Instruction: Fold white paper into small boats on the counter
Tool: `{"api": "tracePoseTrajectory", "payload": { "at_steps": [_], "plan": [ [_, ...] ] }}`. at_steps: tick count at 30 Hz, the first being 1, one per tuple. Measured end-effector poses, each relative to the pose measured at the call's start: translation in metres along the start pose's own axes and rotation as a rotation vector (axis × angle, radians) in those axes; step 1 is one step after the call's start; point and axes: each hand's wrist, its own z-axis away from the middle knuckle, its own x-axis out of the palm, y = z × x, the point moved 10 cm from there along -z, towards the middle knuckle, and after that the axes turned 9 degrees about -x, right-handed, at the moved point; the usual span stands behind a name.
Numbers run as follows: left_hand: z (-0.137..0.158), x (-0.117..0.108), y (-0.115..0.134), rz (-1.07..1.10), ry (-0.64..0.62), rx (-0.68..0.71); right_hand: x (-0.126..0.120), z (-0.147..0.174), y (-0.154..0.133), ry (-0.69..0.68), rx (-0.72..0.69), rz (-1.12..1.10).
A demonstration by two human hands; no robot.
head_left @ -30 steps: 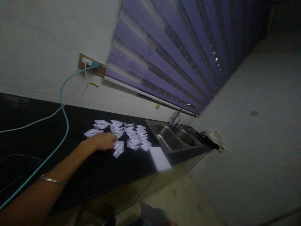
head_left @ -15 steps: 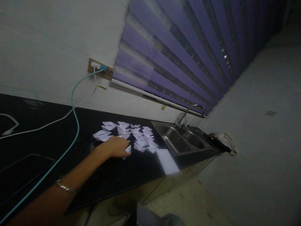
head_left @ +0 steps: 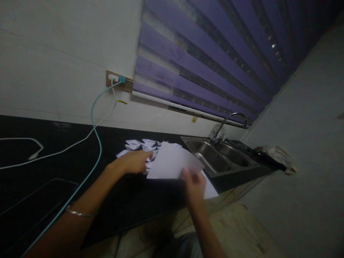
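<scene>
My right hand (head_left: 195, 182) pinches the near edge of a white sheet of paper (head_left: 172, 161), held slightly above the counter. The sheet hides part of a cluster of folded white paper boats (head_left: 133, 144). Just left of the sheet, my left hand (head_left: 137, 162) reaches over the boats, its thumb and fingers apart with nothing visible in them. Whether its fingertips touch the sheet or a boat is unclear. More flat white paper (head_left: 211, 190) lies beneath and beyond my right hand, at the counter's front edge.
The black countertop (head_left: 129, 204) runs along a tiled wall. A double steel sink (head_left: 212, 161) with a curved faucet (head_left: 228, 116) stands to the right. A teal cable (head_left: 100, 143) and a white cable (head_left: 72, 147) trail from the wall outlet (head_left: 129, 85) across the left side.
My right hand has come into view with a sheet of paper, which now covers part of the boats. My left hand has let go of a paper boat. The view has shifted slightly.
</scene>
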Motion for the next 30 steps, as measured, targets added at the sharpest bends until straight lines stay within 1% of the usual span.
{"api": "tracePoseTrajectory", "payload": {
  "at_steps": [2, 4, 5, 6, 7, 8, 9, 10, 12, 14, 16, 19, 20, 22, 24, 26, 28, 30],
  "plan": [
    [-0.001, -0.025, -0.005, 0.158, 0.117, 0.005, 0.053, -0.041, -0.003, -0.100, -0.048, -0.116],
    [-0.001, -0.045, -0.011, 0.359, 0.201, 0.020, 0.105, -0.068, 0.000, -0.207, -0.101, -0.240],
    [-0.003, -0.048, -0.015, 0.443, 0.189, 0.009, 0.131, -0.074, 0.004, -0.295, -0.112, -0.296],
    [-0.006, -0.048, -0.021, 0.521, 0.166, -0.036, 0.156, -0.076, 0.008, -0.384, -0.106, -0.366],
    [-0.008, -0.043, -0.026, 0.588, 0.100, -0.077, 0.176, -0.074, 0.013, -0.454, -0.092, -0.422],
    [-0.009, -0.037, -0.030, 0.654, 0.038, -0.122, 0.193, -0.071, 0.018, -0.509, -0.074, -0.456],
    [-0.009, -0.034, -0.033, 0.724, 0.003, -0.129, 0.203, -0.067, 0.023, -0.523, -0.057, -0.476],
    [-0.008, -0.033, -0.038, 0.784, 0.000, -0.146, 0.212, -0.063, 0.027, -0.541, -0.043, -0.480],
    [-0.005, -0.032, -0.045, 0.876, -0.023, -0.146, 0.223, -0.054, 0.030, -0.579, -0.034, -0.490],
    [-0.001, -0.030, -0.048, 0.917, -0.079, -0.111, 0.226, -0.049, 0.026, -0.619, -0.073, -0.523],
    [0.003, -0.029, -0.050, 0.931, -0.112, -0.089, 0.224, -0.047, 0.017, -0.641, -0.146, -0.550],
    [0.009, -0.032, -0.059, 0.963, -0.065, -0.170, 0.213, -0.050, 0.008, -0.617, -0.235, -0.536],
    [0.012, -0.031, -0.059, 0.970, -0.070, -0.193, 0.210, -0.051, 0.006, -0.605, -0.252, -0.537],
    [0.017, -0.024, -0.051, 0.971, -0.158, -0.197, 0.206, -0.051, 0.003, -0.603, -0.279, -0.558],
    [0.024, -0.014, -0.041, 0.943, -0.305, -0.171, 0.204, -0.049, 0.000, -0.618, -0.294, -0.581],
    [0.029, -0.006, -0.034, 0.894, -0.423, -0.133, 0.204, -0.049, 0.001, -0.613, -0.273, -0.584],
    [0.031, 0.001, -0.034, 0.844, -0.490, -0.104, 0.204, -0.050, 0.005, -0.598, -0.214, -0.575],
    [0.028, 0.005, -0.043, 0.823, -0.486, -0.117, 0.205, -0.048, 0.009, -0.599, -0.136, -0.602]
  ]
}}
